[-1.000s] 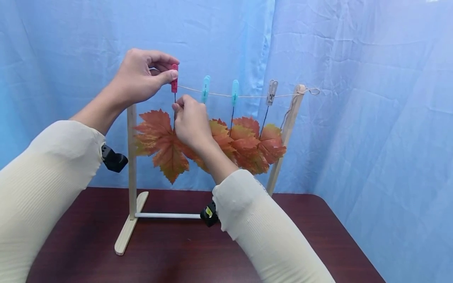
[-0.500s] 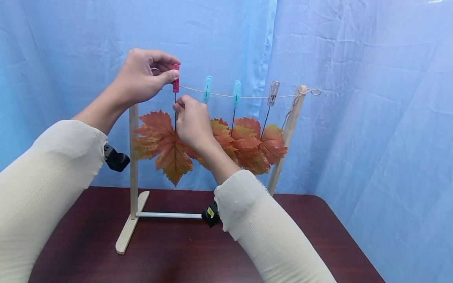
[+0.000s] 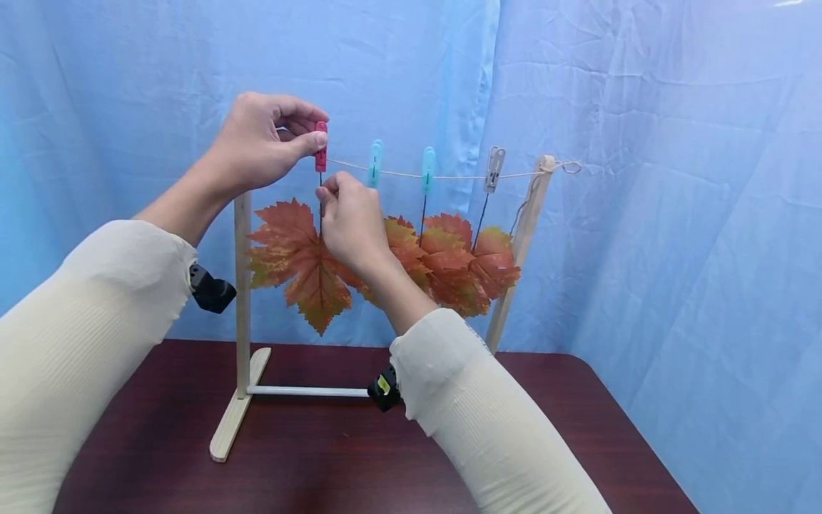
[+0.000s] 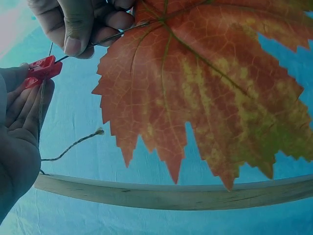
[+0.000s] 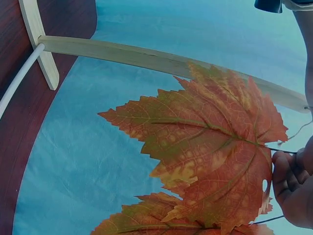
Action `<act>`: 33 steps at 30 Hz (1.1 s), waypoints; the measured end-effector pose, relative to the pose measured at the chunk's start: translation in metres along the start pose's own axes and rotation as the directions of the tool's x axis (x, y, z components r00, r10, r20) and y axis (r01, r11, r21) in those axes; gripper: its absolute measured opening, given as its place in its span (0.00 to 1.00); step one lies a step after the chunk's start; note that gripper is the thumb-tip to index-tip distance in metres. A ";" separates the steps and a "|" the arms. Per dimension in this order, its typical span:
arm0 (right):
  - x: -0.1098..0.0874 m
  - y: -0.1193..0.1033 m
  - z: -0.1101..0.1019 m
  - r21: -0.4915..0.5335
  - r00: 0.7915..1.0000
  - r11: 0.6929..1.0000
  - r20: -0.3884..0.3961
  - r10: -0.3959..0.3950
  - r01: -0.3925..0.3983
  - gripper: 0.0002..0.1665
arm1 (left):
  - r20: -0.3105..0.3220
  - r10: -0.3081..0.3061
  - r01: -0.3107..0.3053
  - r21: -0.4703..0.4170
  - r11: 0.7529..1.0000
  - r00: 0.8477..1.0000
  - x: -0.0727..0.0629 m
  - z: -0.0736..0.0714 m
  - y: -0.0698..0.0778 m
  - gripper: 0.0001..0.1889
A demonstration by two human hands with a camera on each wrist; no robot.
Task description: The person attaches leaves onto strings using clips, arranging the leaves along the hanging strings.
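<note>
My left hand (image 3: pixel 263 143) pinches a red clothespin (image 3: pixel 321 148) between thumb and fingers, up at the string. The clothespin's lower end meets the dark stem of an orange artificial maple leaf (image 3: pixel 315 275). Just below it, my right hand (image 3: pixel 353 218) pinches that stem with thumb and forefinger. In the left wrist view the red clothespin (image 4: pixel 44 70) sits across the string, with the stem (image 4: pixel 105 41) running from its tip to the leaf (image 4: pixel 195 93). The right wrist view shows the leaf (image 5: pixel 210 132) beside the right hand's fingers (image 5: pixel 286 178).
Along the string (image 3: pixel 398 173) hang more leaves (image 3: pixel 449 260) from two turquoise clothespins (image 3: pixel 428 168) and a grey one (image 3: pixel 494 169). A wooden stand holds the string, with a left post (image 3: pixel 242 307), a right post (image 3: pixel 523 243) and a white crossbar (image 3: pixel 308 391) over the dark table (image 3: pixel 308 457).
Both hands keep their holds on the red clothespin and the stem. The left hand and clothespin have come down very slightly; the view has shifted a little.
</note>
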State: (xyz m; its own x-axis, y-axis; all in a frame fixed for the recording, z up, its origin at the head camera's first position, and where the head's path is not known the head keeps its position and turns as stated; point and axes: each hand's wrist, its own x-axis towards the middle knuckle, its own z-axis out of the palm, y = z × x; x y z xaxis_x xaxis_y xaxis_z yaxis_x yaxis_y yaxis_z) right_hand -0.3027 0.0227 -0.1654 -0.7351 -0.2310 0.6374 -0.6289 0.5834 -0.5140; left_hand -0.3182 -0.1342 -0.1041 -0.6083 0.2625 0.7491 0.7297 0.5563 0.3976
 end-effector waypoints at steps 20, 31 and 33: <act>-0.004 0.010 0.000 0.048 1.000 0.999 0.005 0.009 -0.009 0.11 | 0.024 -0.018 0.018 -0.007 1.000 1.000 0.000 0.002 -0.006 0.20; -0.010 0.014 -0.008 0.084 0.999 0.996 -0.002 -0.032 0.032 0.12 | 0.026 -0.012 0.010 0.064 0.998 1.000 0.001 0.000 -0.005 0.21; -0.012 0.014 -0.010 0.086 0.999 0.996 -0.001 -0.037 0.037 0.12 | 0.030 -0.008 0.005 0.080 0.997 1.000 0.001 0.000 -0.004 0.21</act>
State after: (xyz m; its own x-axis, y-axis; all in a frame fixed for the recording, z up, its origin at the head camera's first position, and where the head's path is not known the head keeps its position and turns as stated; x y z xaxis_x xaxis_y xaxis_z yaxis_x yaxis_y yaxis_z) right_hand -0.3005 0.0416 -0.1743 -0.7112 -0.2517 0.6564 -0.6751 0.5052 -0.5376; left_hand -0.3217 -0.1364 -0.1047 -0.6230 0.2820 0.7296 0.6990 0.6193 0.3575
